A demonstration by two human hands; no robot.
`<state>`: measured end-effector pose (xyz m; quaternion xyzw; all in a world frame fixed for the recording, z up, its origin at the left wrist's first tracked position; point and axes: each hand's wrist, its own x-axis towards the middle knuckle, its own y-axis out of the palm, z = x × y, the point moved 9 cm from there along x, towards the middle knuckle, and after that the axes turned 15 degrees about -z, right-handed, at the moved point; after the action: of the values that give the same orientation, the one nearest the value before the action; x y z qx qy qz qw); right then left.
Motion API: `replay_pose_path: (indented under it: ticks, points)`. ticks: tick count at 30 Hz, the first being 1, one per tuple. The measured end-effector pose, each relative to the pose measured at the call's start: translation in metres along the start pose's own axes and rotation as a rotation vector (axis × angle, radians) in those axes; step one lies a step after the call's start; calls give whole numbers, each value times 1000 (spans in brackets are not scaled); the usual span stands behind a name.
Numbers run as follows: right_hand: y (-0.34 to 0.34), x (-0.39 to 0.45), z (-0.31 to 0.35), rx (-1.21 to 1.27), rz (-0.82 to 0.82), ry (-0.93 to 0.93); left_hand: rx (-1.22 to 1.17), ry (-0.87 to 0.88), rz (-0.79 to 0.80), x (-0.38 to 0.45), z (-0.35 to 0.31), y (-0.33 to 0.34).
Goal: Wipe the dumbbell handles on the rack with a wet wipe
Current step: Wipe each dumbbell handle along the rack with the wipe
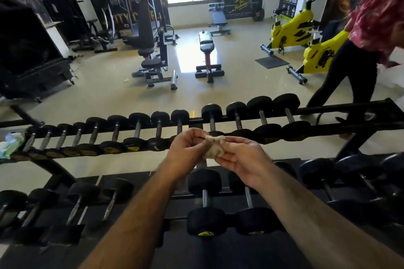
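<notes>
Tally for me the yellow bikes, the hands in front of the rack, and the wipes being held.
yellow bikes: 2
hands: 2, the left hand and the right hand
wipe: 1, pinched between both hands
Total: 5

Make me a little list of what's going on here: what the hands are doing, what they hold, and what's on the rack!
place: a gym
left hand: pinches the wipe
right hand: pinches the wipe too
wipe: crumpled, looks dirty, held above the rack, touching no handle
dumbbells: black, in rows on the rack
wipe packet: at the top row's left end
someone else: past the rack, by the yellow bikes
</notes>
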<state>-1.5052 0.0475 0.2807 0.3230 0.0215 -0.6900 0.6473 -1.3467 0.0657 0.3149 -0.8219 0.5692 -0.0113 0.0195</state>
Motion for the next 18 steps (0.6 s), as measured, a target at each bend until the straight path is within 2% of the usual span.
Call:
replay_pose_path:
  ticks: [3,6,8,11,14,18]
  points:
    - [-6,7,3,110,47,76,-140,-94,-153,3,14,0]
    - [-9,12,4,69,93,48,-313,-207,-243,2,23,2]
    - [-9,13,7,-5,137,-12,-356,-290,-126,-2,23,13]
    - [-10,15,18,-126,194,-132,-147,-202,111,-8,12,27]
    - [-14,23,29,-247,190,-256,-52,-140,163,-3,8,26]
    - [-17,36,28,-281,203,-315,145,-77,196,2,9,26]
